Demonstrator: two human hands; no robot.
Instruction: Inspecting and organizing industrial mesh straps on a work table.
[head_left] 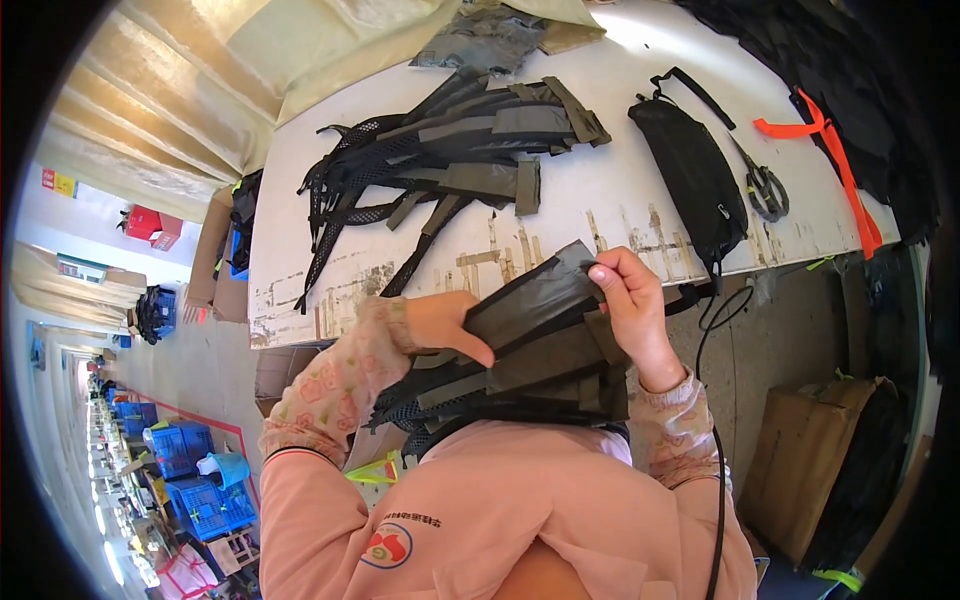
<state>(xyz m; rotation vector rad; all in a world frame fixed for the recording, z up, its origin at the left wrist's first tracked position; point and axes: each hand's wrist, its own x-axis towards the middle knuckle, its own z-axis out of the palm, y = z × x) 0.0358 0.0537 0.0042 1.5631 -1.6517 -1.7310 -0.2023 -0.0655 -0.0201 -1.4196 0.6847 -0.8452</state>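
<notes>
My left hand point(445, 325) and my right hand point(630, 300) both grip a dark grey and olive fabric piece point(530, 305) lifted off a stack of similar strap pieces point(520, 385) on my lap. My right thumb and fingers pinch its upper corner; my left hand holds its lower left edge. On the white worktable point(620, 190) in front lies a pile of black mesh and olive strap pieces point(440, 150).
A black pouch point(690, 175), scissors point(765, 190) and an orange strap point(835, 165) lie on the table's right side. Black fabric point(820, 60) heaps at the far right. A cardboard box point(800, 470) stands at my right; blue crates point(190, 470) line the floor at left.
</notes>
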